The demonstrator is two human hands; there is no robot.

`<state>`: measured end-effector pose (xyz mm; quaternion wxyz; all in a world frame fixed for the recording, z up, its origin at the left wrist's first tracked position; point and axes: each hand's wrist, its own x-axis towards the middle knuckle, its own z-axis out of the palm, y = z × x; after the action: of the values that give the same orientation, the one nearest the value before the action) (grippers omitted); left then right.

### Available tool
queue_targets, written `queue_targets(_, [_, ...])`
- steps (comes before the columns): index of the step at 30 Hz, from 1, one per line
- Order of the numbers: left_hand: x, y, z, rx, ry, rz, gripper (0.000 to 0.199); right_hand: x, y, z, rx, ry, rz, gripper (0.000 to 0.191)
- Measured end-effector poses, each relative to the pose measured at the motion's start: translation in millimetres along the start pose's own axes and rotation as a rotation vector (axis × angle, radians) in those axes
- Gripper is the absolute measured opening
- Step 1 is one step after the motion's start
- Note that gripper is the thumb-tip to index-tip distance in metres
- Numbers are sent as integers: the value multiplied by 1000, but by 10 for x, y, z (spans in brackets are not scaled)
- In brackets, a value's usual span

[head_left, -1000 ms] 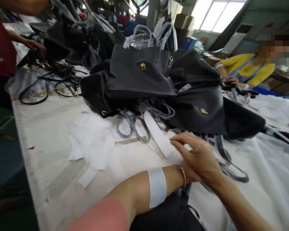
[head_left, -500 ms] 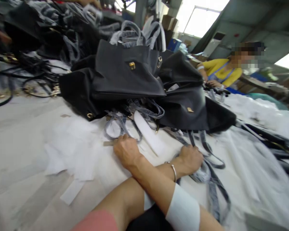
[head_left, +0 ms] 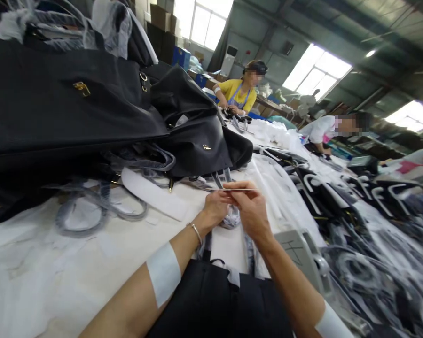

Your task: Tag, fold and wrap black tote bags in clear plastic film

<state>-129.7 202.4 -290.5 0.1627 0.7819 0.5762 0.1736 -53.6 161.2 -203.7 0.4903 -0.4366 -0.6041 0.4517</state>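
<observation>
My left hand (head_left: 215, 210) and my right hand (head_left: 251, 210) are close together at the centre. My right hand pinches a thin, flat, pale stick (head_left: 240, 189) between finger and thumb. My left fingers curl around a plastic-wrapped strap (head_left: 231, 218) just below it, though the grip is partly hidden. Beyond my hands lie stacked black leather tote bags (head_left: 66, 101) with gold fittings. A white foam strip (head_left: 151, 195) and plastic-wrapped grey handles (head_left: 81, 213) lie to my left. Another black bag (head_left: 215, 303) sits under my forearms.
White sheeting (head_left: 271, 131) and black straps in plastic (head_left: 359, 206) cover the bench to the right. A grey plastic piece (head_left: 298, 253) stands by my right forearm. Further along are a co-worker in yellow (head_left: 241, 96) and another in white (head_left: 320, 129).
The view has swung right. My right hand has lifted the stick off the bench, and my arms are no longer crossed. My hands have come together above the strap.
</observation>
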Motion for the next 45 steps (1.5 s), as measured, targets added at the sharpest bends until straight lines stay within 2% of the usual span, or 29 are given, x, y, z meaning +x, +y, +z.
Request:
queue_targets(2, [4, -10, -14, 23, 10, 11, 19, -61, 101, -362, 108, 87, 90, 17])
queue_targets(4, [-4, -20, -42, 46, 23, 27, 16, -144, 229, -578, 122, 129, 159, 26])
queue_targets(8, [-4, -41, -89, 82, 29, 45, 18, -269, 479, -720, 8, 112, 248, 33])
queue_targets(12, [36, -74, -81, 98, 20, 55, 21, -279, 653, -795, -160, 122, 266, 31])
queue_targets(15, [53, -95, -69, 95, 16, 62, 24, -264, 701, -848, -251, 130, 190, 24])
queue_targets(19, [45, -98, -99, 79, 25, 81, 24, -266, 693, -824, -414, 17, 49, 12])
queue_targets(22, [36, -72, -155, 64, 47, 102, 21, -246, 712, -779, -468, -1, -28, 3])
queue_targets(26, [38, -10, -221, 31, 68, 149, 18, -123, 795, -770, -767, 20, -353, 10])
queue_targets(28, [45, 16, -236, 4, 74, 176, 20, -40, 825, -783, -918, -30, -488, 16])
queue_targets(33, [56, 41, -270, -88, 90, 203, 22, 81, 784, -807, -993, -157, -534, 22])
queue_targets(38, [52, 55, -310, -191, 78, 221, 19, 52, 719, -844, -1017, -168, -571, 21])
queue_targets(41, [67, 54, -319, -265, 33, 232, 22, 6, 751, -884, -1029, -179, -603, 30])
queue_targets(43, [91, 35, -328, -331, -10, 216, 23, -32, 786, -898, -1049, -154, -615, 27])
queue_targets(45, [121, -4, -336, -398, -55, 164, 15, -74, 808, -892, -1066, -113, -620, 24])
